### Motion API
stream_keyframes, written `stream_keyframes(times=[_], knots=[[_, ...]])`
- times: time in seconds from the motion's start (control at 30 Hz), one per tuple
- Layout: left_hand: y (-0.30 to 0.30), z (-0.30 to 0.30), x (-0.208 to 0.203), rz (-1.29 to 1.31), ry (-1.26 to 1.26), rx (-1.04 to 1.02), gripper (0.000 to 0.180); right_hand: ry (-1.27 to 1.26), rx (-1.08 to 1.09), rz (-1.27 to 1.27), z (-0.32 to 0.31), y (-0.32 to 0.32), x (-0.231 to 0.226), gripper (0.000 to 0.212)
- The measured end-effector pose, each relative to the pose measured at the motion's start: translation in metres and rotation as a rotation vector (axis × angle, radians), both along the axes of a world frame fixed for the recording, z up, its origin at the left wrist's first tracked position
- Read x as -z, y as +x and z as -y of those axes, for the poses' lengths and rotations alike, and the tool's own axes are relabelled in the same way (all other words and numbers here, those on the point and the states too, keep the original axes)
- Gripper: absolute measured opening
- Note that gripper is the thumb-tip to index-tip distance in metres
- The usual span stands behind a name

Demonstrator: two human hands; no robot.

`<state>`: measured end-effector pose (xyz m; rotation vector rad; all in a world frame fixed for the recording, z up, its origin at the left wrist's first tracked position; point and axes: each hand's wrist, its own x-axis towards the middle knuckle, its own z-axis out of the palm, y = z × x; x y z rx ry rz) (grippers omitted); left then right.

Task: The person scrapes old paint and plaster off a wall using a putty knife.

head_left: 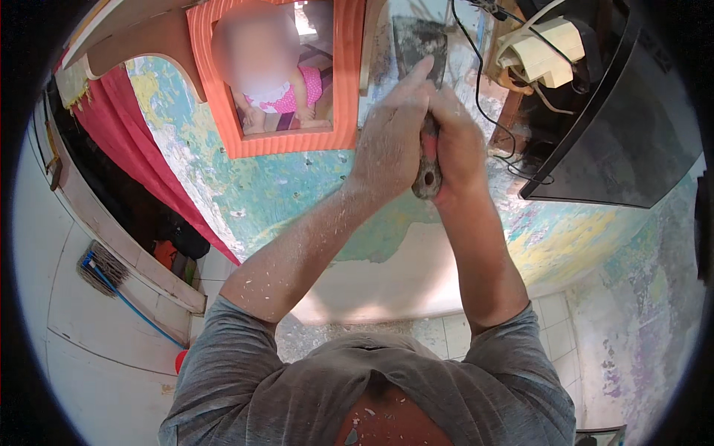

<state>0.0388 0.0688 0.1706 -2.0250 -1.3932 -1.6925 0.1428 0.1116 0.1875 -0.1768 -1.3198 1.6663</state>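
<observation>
Both hands close around a paint scraper, held with its wide, worn blade [420, 43] pointing up against the patchy wall [297, 197]. My right hand [461, 137] wraps the right side of the dark and reddish handle [428, 178], whose holed end sticks out below the palms. On the other side my left hand [388, 137] presses against the handle, one finger stretched up onto the blade. Pale dust and flakes cover my left hand and forearm. Turquoise and yellow paint is worn off the wall in patches, and a bare pale area shows lower down.
Left of the scraper hangs an orange-framed picture [346, 82]. At the right a dark flat screen [610, 141] juts out, with loose black cables [485, 111] and a cream-coloured object [547, 56] beside it. A red curtain [137, 141] and a blue-handled broom [123, 293] are further left.
</observation>
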Motion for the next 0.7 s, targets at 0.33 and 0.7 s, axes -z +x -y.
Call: stream_keyframes(times=[0.33, 0.7], knots=[[-0.006, -0.019, -0.003, -0.066, 0.102, -0.018, 0.048, 0.028, -0.148, -0.087, -0.015, -0.002, -0.01, 0.023], [-0.002, -0.011, 0.012, -0.156, 0.159, 0.005, 0.045, -0.096, -0.109, -0.1, -0.013, 0.004, 0.002, 0.025]])
